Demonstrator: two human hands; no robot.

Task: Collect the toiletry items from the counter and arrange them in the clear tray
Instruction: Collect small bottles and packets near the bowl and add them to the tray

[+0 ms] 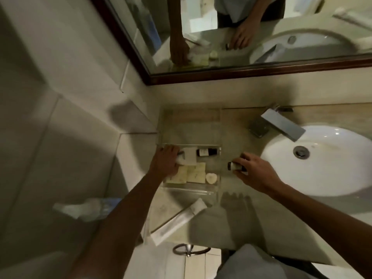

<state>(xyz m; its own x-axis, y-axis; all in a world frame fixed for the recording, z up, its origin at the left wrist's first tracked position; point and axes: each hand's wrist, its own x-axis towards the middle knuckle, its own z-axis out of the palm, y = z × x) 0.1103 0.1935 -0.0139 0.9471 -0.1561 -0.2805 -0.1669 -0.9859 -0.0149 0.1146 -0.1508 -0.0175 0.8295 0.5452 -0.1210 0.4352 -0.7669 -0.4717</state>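
Observation:
The clear tray (218,178) sits on the counter left of the sink. Inside it lie a dark bottle (207,152), pale yellow packets (196,173) and a small heart-shaped soap (211,178). My left hand (166,161) is in the tray's far left corner, fingers closed on a white sachet (189,157). My right hand (253,170) rests on the counter just right of the tray, gripping a small dark bottle (233,165) lying on its side. A long white wrapped packet (179,221) lies on the counter in front of the tray.
A white basin (322,174) with a drain fills the right side, with a chrome tap (281,123) behind it. A framed mirror (241,75) runs along the back wall. A tiled wall bounds the left; a towel ring (188,249) hangs below the counter edge.

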